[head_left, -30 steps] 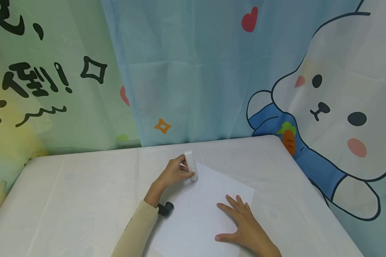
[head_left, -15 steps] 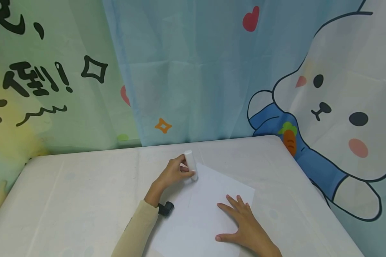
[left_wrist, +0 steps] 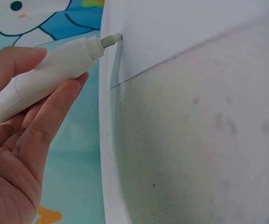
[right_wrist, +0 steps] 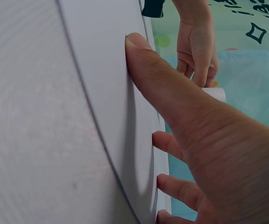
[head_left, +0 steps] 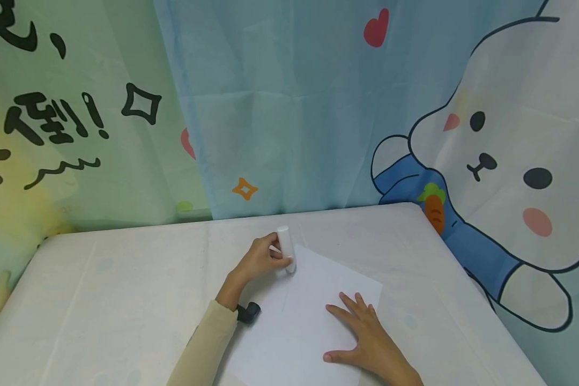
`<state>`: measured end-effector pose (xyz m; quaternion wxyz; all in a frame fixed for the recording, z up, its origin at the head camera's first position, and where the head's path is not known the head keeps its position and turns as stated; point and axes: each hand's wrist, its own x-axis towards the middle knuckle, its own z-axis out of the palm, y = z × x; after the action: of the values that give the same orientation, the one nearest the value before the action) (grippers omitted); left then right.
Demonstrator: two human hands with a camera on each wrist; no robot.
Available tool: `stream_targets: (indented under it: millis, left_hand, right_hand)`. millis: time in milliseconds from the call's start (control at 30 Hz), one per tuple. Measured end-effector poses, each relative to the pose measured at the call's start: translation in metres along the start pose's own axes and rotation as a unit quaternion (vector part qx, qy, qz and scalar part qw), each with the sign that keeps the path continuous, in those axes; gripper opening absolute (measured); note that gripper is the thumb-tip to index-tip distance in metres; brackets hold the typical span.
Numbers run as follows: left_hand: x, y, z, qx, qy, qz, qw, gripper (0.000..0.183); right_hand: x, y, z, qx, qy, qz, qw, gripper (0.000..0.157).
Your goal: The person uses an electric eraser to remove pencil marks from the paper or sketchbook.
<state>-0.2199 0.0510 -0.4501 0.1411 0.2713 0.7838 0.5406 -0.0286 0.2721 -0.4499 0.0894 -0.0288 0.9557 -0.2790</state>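
Note:
A white electric eraser (left_wrist: 55,70) with a small pale tip is gripped between the thumb and fingers of my left hand (head_left: 258,260). In the left wrist view its tip meets the sheet of white paper (left_wrist: 186,28) near a corner, with tiny dark crumbs scattered around. The head view has the eraser (head_left: 286,246) tilted over the far left edge of the paper (head_left: 289,332), where a faint line shows. My right hand (head_left: 369,340) rests on the paper's right side with fingers and thumb spread; its fingertips press the sheet in the right wrist view.
The paper lies on a table with a white cloth (head_left: 125,300). Behind the table's far edge hangs a printed curtain (head_left: 280,107) with a cartoon rabbit. A black wrist camera (head_left: 249,313) sits on my left wrist, just past the beige sleeve (head_left: 205,343).
The electric eraser has shifted very slightly at the paper's far corner, in the left hand's grip. My right hand has stayed in place.

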Motion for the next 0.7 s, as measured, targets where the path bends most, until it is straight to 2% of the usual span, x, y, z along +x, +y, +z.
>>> stream_targets:
  millis: [400, 700]
  left_hand:
    - [-0.0009, 0.003, -0.0011, 0.006, -0.008, 0.001, 0.9999, 0.033]
    - [-0.0011, 0.0035, -0.0007, 0.019, -0.017, -0.009, 0.9996, 0.034]
  right_hand:
    - [-0.0005, 0.0003, -0.0005, 0.004, 0.009, -0.011, 1.0, 0.093]
    - [0.0005, -0.0011, -0.001, -0.001, -0.005, 0.008, 1.0, 0.092]
